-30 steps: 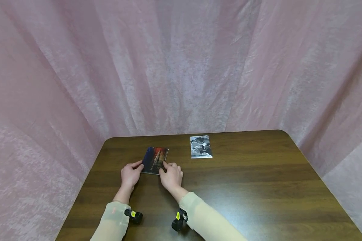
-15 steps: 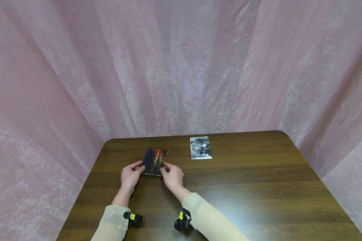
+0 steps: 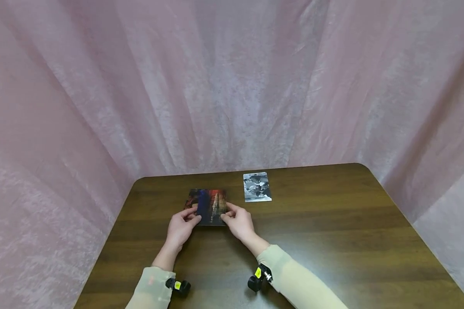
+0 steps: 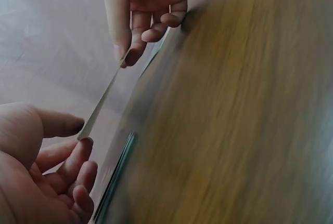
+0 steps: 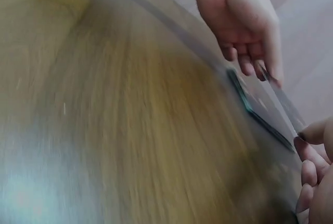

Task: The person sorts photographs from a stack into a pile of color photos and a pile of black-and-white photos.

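Observation:
Both hands hold one postcard-like picture (image 3: 212, 208), dark blue on the left and orange-red on the right, with a lit tower. My left hand (image 3: 181, 227) pinches its lower left edge between thumb and fingers. At the lower right edge, my right hand (image 3: 239, 222) pinches it the same way. Seen edge-on in the left wrist view, the picture (image 4: 101, 102) is lifted off the table. Below and to its left lies a stack of pictures (image 3: 192, 196), dark and red on top, partly covered by the held one. The right wrist view shows the stack's teal edge (image 5: 244, 96).
A black-and-white picture (image 3: 257, 187) lies near the table's back edge, right of the hands. The brown wooden table (image 3: 332, 223) has rounded back corners. Pink curtains (image 3: 232, 86) hang behind it. A small black camera sits on each wrist.
Both hands have moved right, carrying the tower picture off the stack. A dark and red picture now shows beneath it on the left. The black-and-white picture stays in place.

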A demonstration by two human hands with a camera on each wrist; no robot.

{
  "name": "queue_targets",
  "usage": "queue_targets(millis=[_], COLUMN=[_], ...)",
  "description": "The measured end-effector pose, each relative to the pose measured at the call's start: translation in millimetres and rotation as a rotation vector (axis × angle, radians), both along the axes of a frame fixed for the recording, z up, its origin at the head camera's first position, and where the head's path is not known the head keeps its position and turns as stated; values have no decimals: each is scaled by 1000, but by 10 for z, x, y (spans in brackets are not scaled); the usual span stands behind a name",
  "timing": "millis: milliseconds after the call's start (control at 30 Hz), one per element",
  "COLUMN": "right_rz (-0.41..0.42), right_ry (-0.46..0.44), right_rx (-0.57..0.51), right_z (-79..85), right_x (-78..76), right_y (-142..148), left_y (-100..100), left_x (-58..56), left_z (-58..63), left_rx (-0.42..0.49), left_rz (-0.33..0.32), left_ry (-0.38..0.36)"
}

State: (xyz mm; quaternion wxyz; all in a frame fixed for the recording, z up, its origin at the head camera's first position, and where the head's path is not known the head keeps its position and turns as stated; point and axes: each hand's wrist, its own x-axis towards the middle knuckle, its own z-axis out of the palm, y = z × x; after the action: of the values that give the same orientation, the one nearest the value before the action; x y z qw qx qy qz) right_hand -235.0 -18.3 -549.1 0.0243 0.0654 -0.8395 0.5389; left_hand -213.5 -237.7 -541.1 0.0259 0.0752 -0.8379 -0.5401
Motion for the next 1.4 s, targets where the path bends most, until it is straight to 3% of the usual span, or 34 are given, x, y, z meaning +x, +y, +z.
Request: queue_targets(millis=[167,367,600,900,1100,1400], right_rz=[-2,-29,-1,-11,-23,9], right_ry=[3,-1,4,-1,24,8], right_rx=[-1,16,88,150,177,220], right_z=[4,-37,-27,13,19,53], right_x=[-1,29,144,248,326,400], right_y=[247,513,778,1006,1143,1290], left_y=[162,365,535,712,822,912], left_x=[24,20,59,84,137,198], left_z=[6,-29,-28,-30,-38,-16], left_rx=[-31,-62,-48,-91,-140,-185], left_rz=[-48,-176,-264,-285,-334,-396], left_ry=[24,-20,-29,20,28,-2])
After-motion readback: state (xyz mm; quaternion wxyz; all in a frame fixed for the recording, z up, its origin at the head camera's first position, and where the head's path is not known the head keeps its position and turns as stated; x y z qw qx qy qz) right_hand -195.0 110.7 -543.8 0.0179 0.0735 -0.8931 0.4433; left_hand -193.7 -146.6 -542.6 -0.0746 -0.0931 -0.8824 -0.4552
